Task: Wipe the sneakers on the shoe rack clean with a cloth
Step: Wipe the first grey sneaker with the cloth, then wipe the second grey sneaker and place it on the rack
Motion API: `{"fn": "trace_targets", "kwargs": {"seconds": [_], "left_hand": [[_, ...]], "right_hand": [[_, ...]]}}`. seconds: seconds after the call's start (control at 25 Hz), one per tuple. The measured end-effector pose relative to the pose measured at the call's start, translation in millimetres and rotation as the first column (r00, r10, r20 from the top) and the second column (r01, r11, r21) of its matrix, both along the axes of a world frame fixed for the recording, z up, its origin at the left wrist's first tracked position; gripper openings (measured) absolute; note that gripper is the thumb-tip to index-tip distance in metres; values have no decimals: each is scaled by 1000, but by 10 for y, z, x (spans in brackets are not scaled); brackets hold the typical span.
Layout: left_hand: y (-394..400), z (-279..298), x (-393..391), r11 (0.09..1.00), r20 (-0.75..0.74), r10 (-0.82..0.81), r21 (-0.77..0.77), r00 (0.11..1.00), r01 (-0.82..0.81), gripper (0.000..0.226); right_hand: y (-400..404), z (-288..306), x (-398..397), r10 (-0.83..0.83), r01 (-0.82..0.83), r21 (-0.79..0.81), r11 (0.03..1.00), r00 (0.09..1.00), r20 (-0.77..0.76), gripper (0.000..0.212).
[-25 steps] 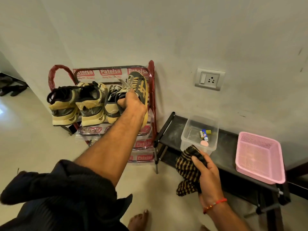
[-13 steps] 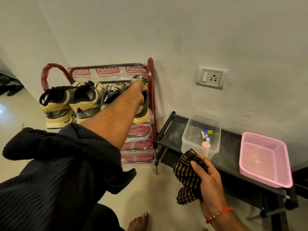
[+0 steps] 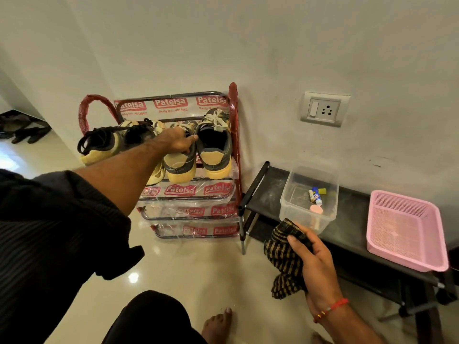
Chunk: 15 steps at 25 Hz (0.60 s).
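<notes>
1. up front, a red metal shoe rack [image 3: 233, 145] stands against a pale wall, its shelves wrapped in clear plastic printed with red labels.
2. four sneakers sit heel-out on the top shelf: a grey and tan pair [image 3: 198, 155] at the right end, and a darker pair with black laces [image 3: 106, 142] at the left.
3. left hand [image 3: 180, 142], arm stretched forward, rests on the collar of the left shoe of the grey pair, fingers curled over its edge and thumb pointing toward the neighbouring shoe.
4. right hand [image 3: 314, 261], low and well apart from the rack, grips a bunched black and tan checked cloth [image 3: 283, 259]; a red thread circles the wrist.
5. beside the rack, a low black tabletop [image 3: 352, 224] carries a clear plastic box [image 3: 309, 194] with small items inside, and a pink mesh basket [image 3: 404, 229] further right.
6. a wall socket [image 3: 324, 109] is mounted above.
</notes>
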<state>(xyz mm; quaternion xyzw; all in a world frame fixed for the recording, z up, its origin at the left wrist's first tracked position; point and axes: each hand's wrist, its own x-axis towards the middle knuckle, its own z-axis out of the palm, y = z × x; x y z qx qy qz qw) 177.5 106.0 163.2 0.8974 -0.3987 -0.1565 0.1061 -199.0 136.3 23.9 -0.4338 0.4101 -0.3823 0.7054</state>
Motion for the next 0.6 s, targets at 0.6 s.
{"fn": "trace_targets", "kwargs": {"seconds": [0.6], "left_hand": [[504,705,-149,935,-19,141,-326,990,-139,36]], "right_hand": [[-48,84,0,-32,-13,191,981,972,231,30]]}}
